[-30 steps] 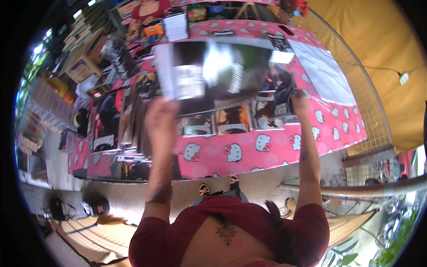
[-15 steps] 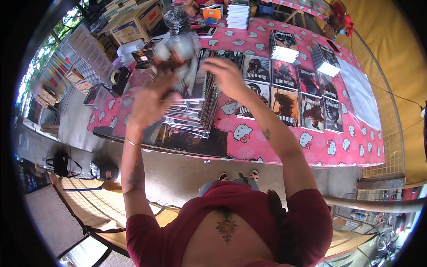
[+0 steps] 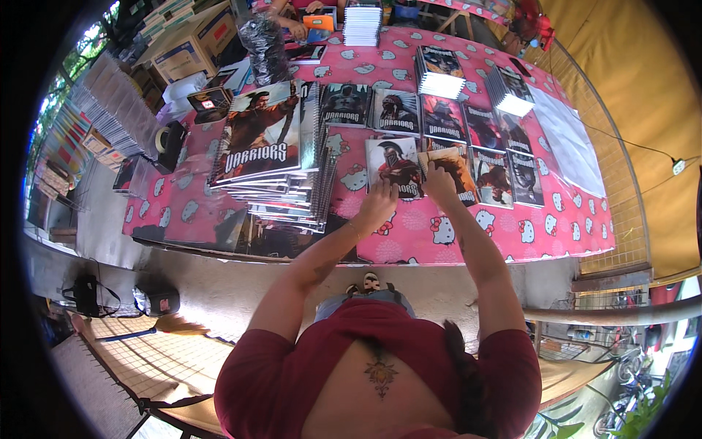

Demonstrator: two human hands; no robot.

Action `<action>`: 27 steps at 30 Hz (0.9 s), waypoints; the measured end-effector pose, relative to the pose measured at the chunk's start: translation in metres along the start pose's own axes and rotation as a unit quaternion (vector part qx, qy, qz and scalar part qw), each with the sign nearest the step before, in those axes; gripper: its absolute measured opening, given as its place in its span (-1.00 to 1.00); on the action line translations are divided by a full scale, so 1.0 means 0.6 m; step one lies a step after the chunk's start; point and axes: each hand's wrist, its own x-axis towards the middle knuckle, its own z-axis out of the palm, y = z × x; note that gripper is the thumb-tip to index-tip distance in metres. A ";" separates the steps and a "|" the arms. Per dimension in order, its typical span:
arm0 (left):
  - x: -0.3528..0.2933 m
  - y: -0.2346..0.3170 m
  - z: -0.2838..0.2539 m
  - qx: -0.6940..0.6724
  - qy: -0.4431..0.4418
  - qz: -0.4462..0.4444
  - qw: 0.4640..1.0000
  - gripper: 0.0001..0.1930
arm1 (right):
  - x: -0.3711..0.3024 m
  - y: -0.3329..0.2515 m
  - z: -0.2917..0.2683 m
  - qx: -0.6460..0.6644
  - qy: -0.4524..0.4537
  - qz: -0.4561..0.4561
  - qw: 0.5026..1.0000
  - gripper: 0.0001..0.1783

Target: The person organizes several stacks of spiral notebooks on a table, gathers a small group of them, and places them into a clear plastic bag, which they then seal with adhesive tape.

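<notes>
Both hands have left the tall notebook stack (image 3: 265, 135) at the left and are now at the small notebooks in the middle of the pink tablecloth (image 3: 420, 245); from my distant seat I see them close together.

Going left to right, a pile of clear plastic sleeves (image 3: 121, 102) comes first, then a tape dispenser (image 3: 171, 146), with a cardboard box (image 3: 191, 55) behind; the tall stack sits next, uneven and likely to slide if I brush it, with a black plastic bundle (image 3: 265, 55) standing behind.

Left hand (image 3: 382, 203) has its fingers bent at the near edge of the helmet-cover notebook (image 3: 393, 162), which lies in the front row; I cannot tell whether it grips. Right hand (image 3: 439, 183) has its fingers on the tan-cover notebook (image 3: 450, 167), which sits askew just beside it; its grip is also unclear to me.

I judge these notebooks light and fairly stiff, with slick covers and corners that may bend; I would take hold by the side edges. Neighbours crowd in behind and to the right; beyond stand 2 short notebook stacks (image 3: 444, 72), then a white sheet (image 3: 570, 143).
</notes>
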 end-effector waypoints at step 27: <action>-0.025 -0.482 -0.570 -0.321 0.195 -0.280 0.884 -0.56 | 0.264 -0.354 0.043 0.324 0.172 -0.304 0.879 -0.36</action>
